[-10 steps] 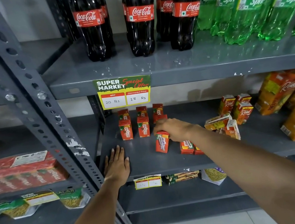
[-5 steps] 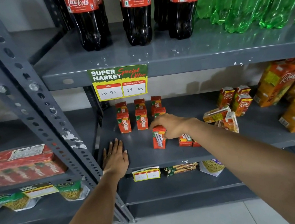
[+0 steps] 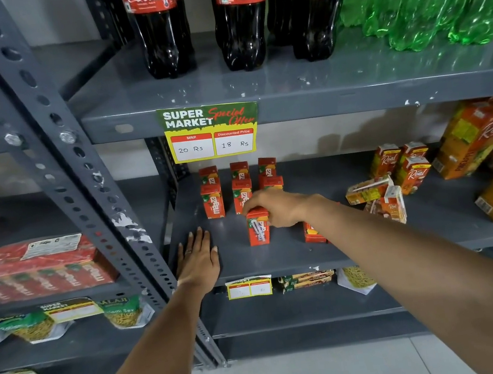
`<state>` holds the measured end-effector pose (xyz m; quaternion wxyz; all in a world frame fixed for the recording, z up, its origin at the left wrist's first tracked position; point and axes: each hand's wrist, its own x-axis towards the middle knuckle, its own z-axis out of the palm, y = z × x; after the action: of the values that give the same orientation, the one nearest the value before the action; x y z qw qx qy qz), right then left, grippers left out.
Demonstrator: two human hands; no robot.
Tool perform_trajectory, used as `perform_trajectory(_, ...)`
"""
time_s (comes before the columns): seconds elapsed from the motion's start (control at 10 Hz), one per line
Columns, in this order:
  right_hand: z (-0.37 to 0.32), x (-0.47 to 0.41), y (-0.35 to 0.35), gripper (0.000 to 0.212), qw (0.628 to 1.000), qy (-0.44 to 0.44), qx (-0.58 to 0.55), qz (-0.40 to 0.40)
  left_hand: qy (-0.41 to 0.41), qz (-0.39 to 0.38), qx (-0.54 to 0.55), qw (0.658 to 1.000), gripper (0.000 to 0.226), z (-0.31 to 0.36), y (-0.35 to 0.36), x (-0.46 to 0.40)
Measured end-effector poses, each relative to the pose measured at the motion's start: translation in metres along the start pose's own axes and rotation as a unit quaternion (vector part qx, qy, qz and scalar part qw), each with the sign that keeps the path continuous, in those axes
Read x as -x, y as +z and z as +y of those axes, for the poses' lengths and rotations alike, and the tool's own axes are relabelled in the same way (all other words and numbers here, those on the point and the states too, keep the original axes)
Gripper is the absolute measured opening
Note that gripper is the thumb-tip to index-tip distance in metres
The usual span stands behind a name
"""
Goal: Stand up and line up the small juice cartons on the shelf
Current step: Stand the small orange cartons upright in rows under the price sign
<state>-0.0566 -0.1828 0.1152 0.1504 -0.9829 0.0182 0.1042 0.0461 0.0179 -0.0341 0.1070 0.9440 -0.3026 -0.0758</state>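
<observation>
Red Maaza carton (image 3: 258, 227) upright on the grey shelf (image 3: 280, 258), near side of the lined-up cartons (image 3: 226, 189), right hand (image 3: 276, 206) pinching its top. Left hand (image 3: 197, 258) flat on the shelf at left, fingers straight, holding nothing. Another red carton (image 3: 313, 234) lies right of it, partly behind the forearm

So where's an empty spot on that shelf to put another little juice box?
Bare shelf shows between the left hand, lying flat at the front, and the Maaza carton that the right hand grips. More bare room lies along the front right edge. It is crowded among the tipped Real cartons and the standing Maaza rows.
</observation>
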Motion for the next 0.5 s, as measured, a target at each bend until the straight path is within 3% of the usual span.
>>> perform_trajectory(0.2, 0.0021, -0.0007, -0.0033, 0.058, 0.999, -0.004, 0.046, -0.015, 0.002, 0.006, 0.001, 1.000, 0.055, -0.0017, 0.0018, 0.0009)
perform_trajectory(0.5, 0.0015, -0.0046, -0.0008, 0.066, 0.999, 0.048, 0.013, -0.019, 0.001, 0.007, 0.007, 1.000, 0.055, 0.0005, -0.0008, 0.0024)
